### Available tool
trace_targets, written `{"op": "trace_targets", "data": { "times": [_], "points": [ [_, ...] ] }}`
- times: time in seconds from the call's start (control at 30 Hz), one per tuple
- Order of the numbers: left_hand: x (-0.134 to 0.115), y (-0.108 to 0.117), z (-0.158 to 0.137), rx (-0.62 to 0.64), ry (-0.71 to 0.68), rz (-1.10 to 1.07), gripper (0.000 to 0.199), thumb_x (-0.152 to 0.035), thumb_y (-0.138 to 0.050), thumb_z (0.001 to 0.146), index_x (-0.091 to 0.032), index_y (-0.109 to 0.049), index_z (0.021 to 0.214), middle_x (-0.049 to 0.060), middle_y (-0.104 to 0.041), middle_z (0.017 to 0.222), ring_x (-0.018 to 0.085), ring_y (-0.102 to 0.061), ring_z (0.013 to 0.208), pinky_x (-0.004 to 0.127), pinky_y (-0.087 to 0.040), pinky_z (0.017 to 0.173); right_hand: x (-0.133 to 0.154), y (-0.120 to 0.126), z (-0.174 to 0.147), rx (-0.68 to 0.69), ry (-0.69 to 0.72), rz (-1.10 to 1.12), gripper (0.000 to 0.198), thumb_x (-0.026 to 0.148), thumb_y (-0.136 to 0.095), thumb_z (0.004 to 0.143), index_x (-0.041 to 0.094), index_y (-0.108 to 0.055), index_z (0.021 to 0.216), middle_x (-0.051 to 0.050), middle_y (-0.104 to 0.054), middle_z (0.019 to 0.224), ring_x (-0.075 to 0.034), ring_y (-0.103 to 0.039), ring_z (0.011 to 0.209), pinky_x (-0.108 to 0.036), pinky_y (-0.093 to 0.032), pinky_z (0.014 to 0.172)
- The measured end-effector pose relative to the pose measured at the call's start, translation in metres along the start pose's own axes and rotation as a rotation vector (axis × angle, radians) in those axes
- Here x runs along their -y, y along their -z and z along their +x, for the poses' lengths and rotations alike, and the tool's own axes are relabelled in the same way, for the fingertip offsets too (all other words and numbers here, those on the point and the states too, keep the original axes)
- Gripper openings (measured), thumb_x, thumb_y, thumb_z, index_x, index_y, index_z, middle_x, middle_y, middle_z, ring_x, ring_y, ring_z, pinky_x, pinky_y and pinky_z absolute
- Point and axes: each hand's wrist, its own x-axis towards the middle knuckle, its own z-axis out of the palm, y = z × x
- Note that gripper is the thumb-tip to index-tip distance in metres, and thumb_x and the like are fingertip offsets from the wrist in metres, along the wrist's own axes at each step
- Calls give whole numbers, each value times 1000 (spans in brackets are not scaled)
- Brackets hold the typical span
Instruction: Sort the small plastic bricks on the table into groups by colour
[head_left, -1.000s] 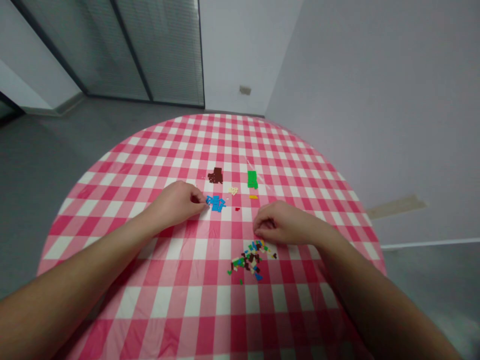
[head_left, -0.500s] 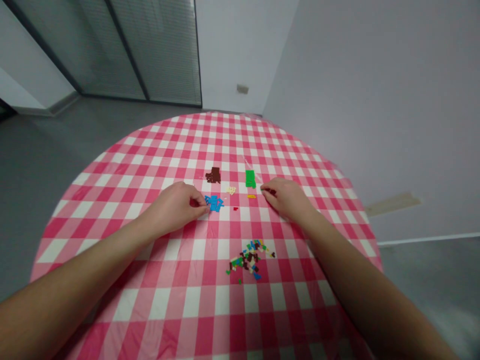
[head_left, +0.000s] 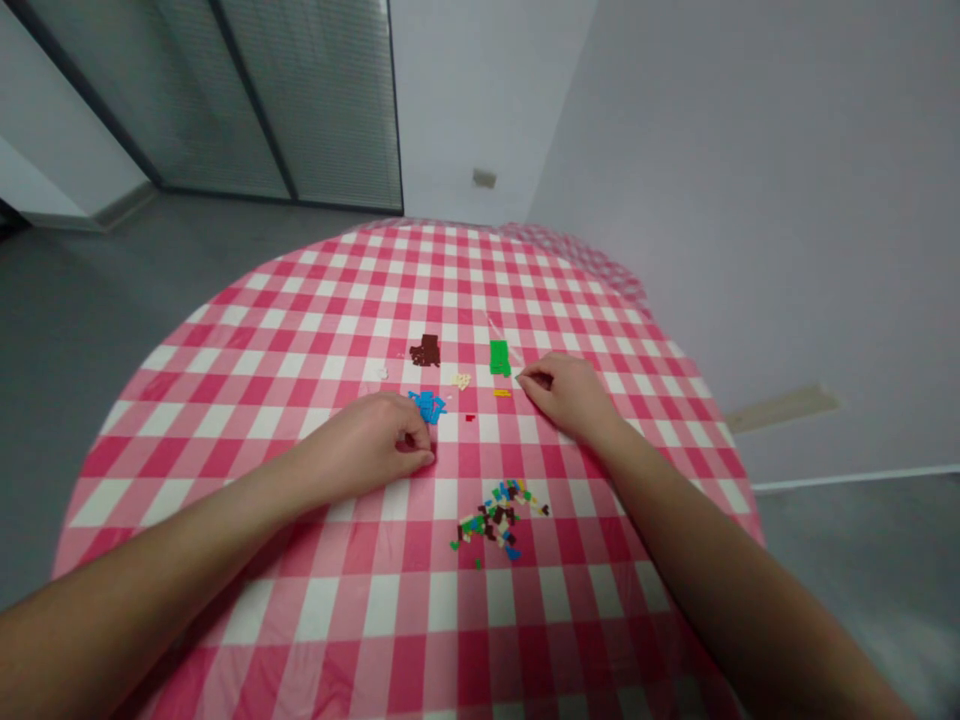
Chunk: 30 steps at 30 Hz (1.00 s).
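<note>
My left hand [head_left: 375, 445] hovers or rests just nearer than a loose pile of blue toy bricks [head_left: 426, 405]. Its thumb and forefinger are curled together; whatever lies between them, if anything, is too small to see. Right of a stack of green bricks [head_left: 499, 357], my right hand [head_left: 566, 392] has its fingertips pinched, their contents not discernible. Close to those tips lie yellow pieces [head_left: 502, 393]. Dark brown bricks [head_left: 427, 350], cream pieces [head_left: 461, 381] and a small red piece [head_left: 470, 418] lie between the hands. Nearer me is a mixed-colour heap of small bricks [head_left: 495, 518].
A red-and-white checked cloth [head_left: 300, 600] covers the round table. Small whitish bits [head_left: 383, 373] lie left of the brown bricks. Beyond the table stand a glass partition [head_left: 330, 100] and a pale wall [head_left: 750, 200] on the right.
My left hand has drawn back from the blue bricks, towards me and slightly right. My right hand has shifted slightly left. The sorted piles look the same.
</note>
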Motion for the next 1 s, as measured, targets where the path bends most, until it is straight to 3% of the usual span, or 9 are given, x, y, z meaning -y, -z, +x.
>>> {"op": "trace_targets", "data": {
  "times": [0.53, 0.7, 0.8, 0.87, 0.93, 1.0],
  "points": [
    [-3, -4, -1, 53, -53, 0, 13, -16, -65, 83, -19, -72, 73, 2, -73, 80, 17, -65, 78, 28, -47, 71, 6, 0, -2, 18, 9, 5, 20, 24, -57, 89, 19, -75, 81, -7, -72, 83, -20, -63, 77, -32, -46, 70],
    [-10, -6, -4, 150, -227, -107, 14, -7, -63, 82, -17, -72, 77, 2, -72, 82, 15, -64, 80, 27, -47, 78, 10, 7, -5, 53, 25, 15, 21, 25, -57, 91, 19, -77, 88, -9, -74, 89, -20, -65, 80, -33, -48, 72],
    [-13, -10, -5, 194, -311, -139, 15, -5, -62, 81, -16, -69, 74, 2, -71, 80, 15, -63, 80, 26, -46, 79, 21, 19, -10, 206, 147, 161, 17, 20, -60, 87, 18, -77, 86, -7, -75, 87, -18, -66, 79, -30, -48, 73],
    [-13, -13, -4, 206, -334, -145, 15, -5, -63, 81, -17, -68, 73, 2, -70, 80, 15, -62, 80, 26, -46, 78, 31, 27, -15, 440, 256, 299, 16, 15, -61, 85, 19, -77, 84, -4, -75, 83, -15, -66, 75, -26, -48, 69],
    [-12, -15, -3, 219, -340, -146, 16, -4, -62, 81, -17, -67, 72, 2, -69, 79, 15, -62, 79, 25, -45, 77, 40, 32, -21, 632, 295, 350, 18, 11, -63, 81, 19, -78, 83, -2, -74, 79, -12, -64, 68, -23, -46, 63],
    [-12, -15, -1, 232, -338, -144, 18, -3, -61, 80, -17, -66, 71, 2, -69, 79, 15, -62, 79, 26, -45, 75, 46, 33, -24, 722, 292, 348, 19, 10, -64, 79, 19, -79, 85, -1, -74, 77, -11, -62, 63, -22, -44, 59]
  ]
}}
